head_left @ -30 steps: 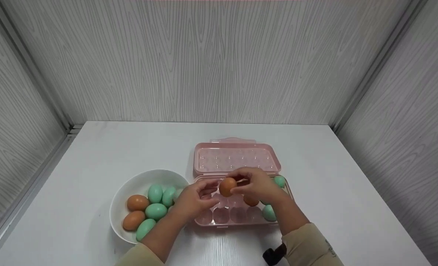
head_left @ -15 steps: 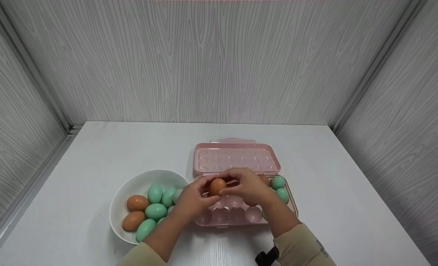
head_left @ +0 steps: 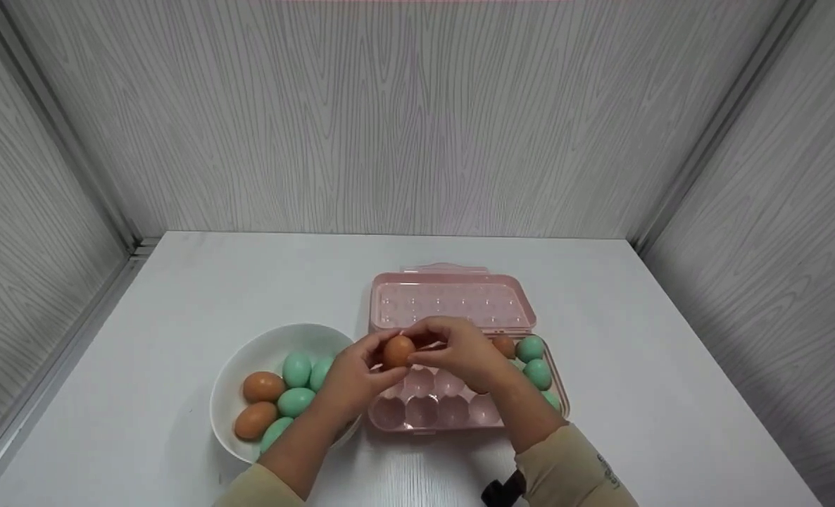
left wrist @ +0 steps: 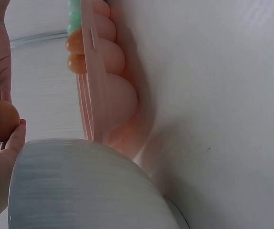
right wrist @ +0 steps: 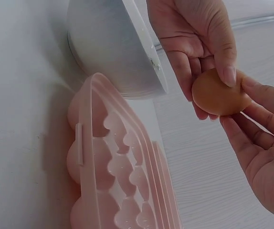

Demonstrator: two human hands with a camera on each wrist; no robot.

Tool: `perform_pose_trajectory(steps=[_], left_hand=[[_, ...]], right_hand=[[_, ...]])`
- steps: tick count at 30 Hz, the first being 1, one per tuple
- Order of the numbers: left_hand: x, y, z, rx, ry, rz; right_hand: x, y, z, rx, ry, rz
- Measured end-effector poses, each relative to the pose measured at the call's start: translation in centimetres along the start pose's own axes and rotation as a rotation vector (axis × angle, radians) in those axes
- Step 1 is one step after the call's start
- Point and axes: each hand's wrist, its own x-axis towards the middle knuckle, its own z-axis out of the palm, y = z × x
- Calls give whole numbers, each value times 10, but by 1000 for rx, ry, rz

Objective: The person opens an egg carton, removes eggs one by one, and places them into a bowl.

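Note:
Between my two hands is a brown egg (head_left: pixel 398 351), held above the near-left part of a pink egg box (head_left: pixel 453 415). My left hand (head_left: pixel 353 377) grips the egg from the left, its thumb lying across the shell (right wrist: pixel 213 98) in the right wrist view. From the other side my right hand (head_left: pixel 456 352) pinches it by thumb and fingertips. The box lies with its lid (head_left: pixel 453 299) folded back. Green eggs (head_left: pixel 538 374) and a brown egg (head_left: pixel 504 346) sit in its right-hand cups; two brown eggs (left wrist: pixel 76 63) show over its rim in the left wrist view.
A white bowl (head_left: pixel 224 366) with several green eggs (head_left: pixel 296 403) and brown eggs (head_left: pixel 262 387) stands left of the box, partly behind my left forearm. A black object (head_left: pixel 502 491) shows under my right sleeve. Grey panels (head_left: pixel 403 120) enclose the white table (head_left: pixel 643 352).
My right hand has carried the brown egg leftward to my left hand, which has closed its fingers on it. Both hands have then shifted slightly left together.

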Motion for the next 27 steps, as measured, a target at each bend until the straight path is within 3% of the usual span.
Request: perform_pose_trajectory(steps=[11,27], left_hand=[[-6,0,-21,85,21,-23],[-23,-20,-40,52,72,-116]], right_hand=[[-2,3,-6,6,4,-8],[-5,10,-8,-37,15,31]])
